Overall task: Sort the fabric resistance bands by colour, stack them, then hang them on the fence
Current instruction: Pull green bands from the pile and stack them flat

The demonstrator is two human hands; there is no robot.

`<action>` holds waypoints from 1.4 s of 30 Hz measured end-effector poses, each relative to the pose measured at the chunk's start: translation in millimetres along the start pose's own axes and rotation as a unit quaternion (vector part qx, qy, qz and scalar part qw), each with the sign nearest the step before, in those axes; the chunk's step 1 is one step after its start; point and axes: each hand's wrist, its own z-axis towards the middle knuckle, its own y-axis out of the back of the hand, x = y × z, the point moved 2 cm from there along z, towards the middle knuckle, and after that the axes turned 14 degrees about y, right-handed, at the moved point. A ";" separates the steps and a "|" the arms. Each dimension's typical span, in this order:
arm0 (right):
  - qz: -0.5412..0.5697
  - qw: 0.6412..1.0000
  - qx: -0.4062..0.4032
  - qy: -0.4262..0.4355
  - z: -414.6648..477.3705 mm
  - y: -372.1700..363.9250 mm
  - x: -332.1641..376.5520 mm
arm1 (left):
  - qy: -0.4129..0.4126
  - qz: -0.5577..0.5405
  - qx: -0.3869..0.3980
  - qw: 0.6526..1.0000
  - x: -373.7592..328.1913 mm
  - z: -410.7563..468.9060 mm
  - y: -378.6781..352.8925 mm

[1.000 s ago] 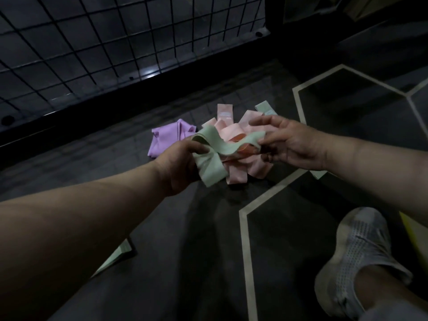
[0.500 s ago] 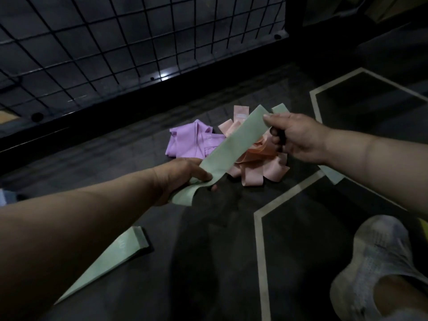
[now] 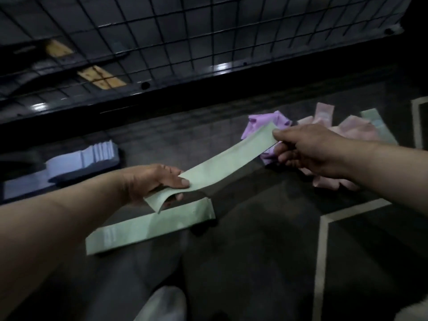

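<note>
Just above flat green band [image 3: 148, 225], held green band [image 3: 222, 161] stretched, left hand [image 3: 150, 181] pinching its near end, right hand [image 3: 308, 149] clamped on far end, purple bands [image 3: 264, 122] and pink bands [image 3: 356, 130] beyond to the right, blue stack [image 3: 81, 163] beyond to the left.

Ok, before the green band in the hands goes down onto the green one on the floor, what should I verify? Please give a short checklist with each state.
1. Both ends gripped: left hand and right hand each pinch an end of the held green band: ok.
2. Band flat: its near end curls under the left hand: not ok.
3. The green band on the floor lies flat, uncovered: ok.
4. Colours match: ok.
5. Held band lined up over the floor one: it hangs beyond it, toward the right: not ok.
6. Far end free of the purple bands: hidden by the right hand: cannot tell.
</note>
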 end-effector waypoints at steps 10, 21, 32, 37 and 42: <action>0.072 0.997 0.013 0.019 8.7 -101.7 -25.7 | 0.009 -0.096 -0.101 0.990 73.2 -48.8 80.1; 0.023 1.000 0.005 0.012 -10.0 -123.4 -57.7 | -0.057 -0.128 -0.220 0.965 104.4 -47.0 110.2; 0.076 0.995 0.020 0.055 -17.4 -145.4 -47.4 | -0.096 -0.140 -0.315 0.934 122.9 -62.6 124.3; 0.025 0.991 0.052 0.121 -19.3 -152.6 -53.3 | -0.113 -0.186 -0.290 0.932 132.2 -69.0 136.7; 0.068 0.993 0.020 0.091 -21.2 -151.7 -56.8 | -0.165 -0.285 -0.227 0.917 139.6 -71.4 136.4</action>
